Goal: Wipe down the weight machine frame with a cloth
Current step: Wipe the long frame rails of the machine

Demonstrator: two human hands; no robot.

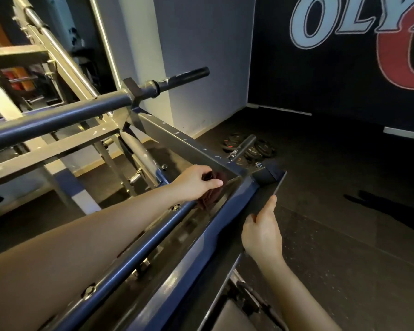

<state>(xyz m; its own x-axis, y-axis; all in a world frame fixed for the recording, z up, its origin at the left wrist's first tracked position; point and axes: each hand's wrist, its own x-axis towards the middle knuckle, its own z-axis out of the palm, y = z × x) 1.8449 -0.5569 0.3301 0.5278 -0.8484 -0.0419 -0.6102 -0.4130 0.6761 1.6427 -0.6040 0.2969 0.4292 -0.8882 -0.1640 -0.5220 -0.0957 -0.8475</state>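
The weight machine frame (196, 237) is dark blue steel, running from the lower left up to a corner at centre. My left hand (196, 182) grips a dark red cloth (210, 194) and holds it against the inside of the frame, just short of that corner. Most of the cloth is hidden under the hand. My right hand (263, 230) holds the edge of a flat black plate (265, 194) fixed along the frame's right side, thumb on top.
A thick black bar (58, 118) crosses above the frame at the left, ending in a sleeve (184, 78). Weight plates (251, 146) lie on the dark rubber floor beyond the corner. A pale pillar and a black wall with large lettering stand behind.
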